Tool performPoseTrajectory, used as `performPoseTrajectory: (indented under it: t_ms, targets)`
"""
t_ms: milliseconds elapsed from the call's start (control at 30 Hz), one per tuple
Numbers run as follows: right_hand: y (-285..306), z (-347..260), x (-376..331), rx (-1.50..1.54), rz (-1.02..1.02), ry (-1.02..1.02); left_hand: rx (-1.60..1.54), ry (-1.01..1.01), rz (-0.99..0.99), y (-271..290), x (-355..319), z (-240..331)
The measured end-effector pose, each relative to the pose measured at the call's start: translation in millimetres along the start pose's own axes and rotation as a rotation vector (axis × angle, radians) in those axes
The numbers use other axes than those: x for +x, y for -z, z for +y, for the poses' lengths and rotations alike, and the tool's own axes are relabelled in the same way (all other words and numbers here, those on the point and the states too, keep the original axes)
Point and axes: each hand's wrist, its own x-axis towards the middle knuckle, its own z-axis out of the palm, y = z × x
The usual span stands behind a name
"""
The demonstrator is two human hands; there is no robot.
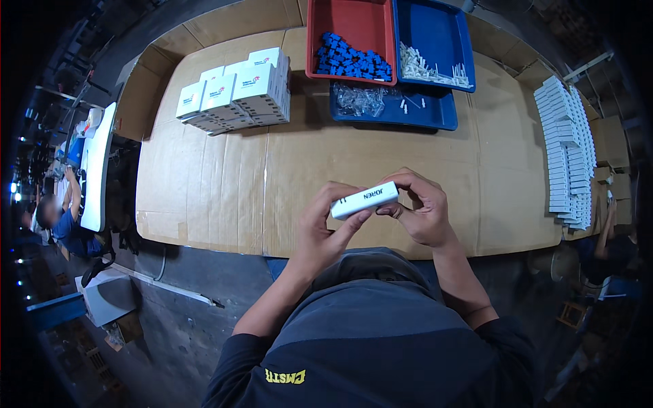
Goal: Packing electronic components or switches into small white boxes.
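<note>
I hold a small long white carton (365,199) with both hands above the near edge of the cardboard-covered table (306,170). My left hand (325,228) grips its left end with thumb and fingers. At the carton's right end my right hand (420,207) curls around it, fingertips on the end flap. The carton lies roughly level, tilted slightly up to the right.
A stack of white boxes (235,95) stands at the back left. At the back sit a red tray (350,37) with blue parts, a blue tray (435,41) with white parts, and a blue lid (391,105) with clear bags. Rows of white cartons (568,149) line the right. Another person sits far left.
</note>
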Motion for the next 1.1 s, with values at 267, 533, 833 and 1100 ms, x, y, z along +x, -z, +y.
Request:
performPoseTrajectory:
  t_ms: [267,533,833,1100]
  targets:
    - [-7.1,13.7,-9.1,0.528,0.085,-0.237,-0.776,0.721,-0.291,14.7,4.7,-34.9]
    - [2.3,48.3,2.9,0.264,0.381,-0.402,-0.649,0.666,0.147,-4.1,20.7,-59.2]
    - [-12.1,53.7,-11.6,0.003,0.344,-0.23,0.304,-0.082,-0.077,-50.9,27.1,-73.0]
    - [50.9,97.5,-74.3,-0.305,0.636,-0.235,0.364,0.078,-0.242,-52.1,4.5,-106.8]
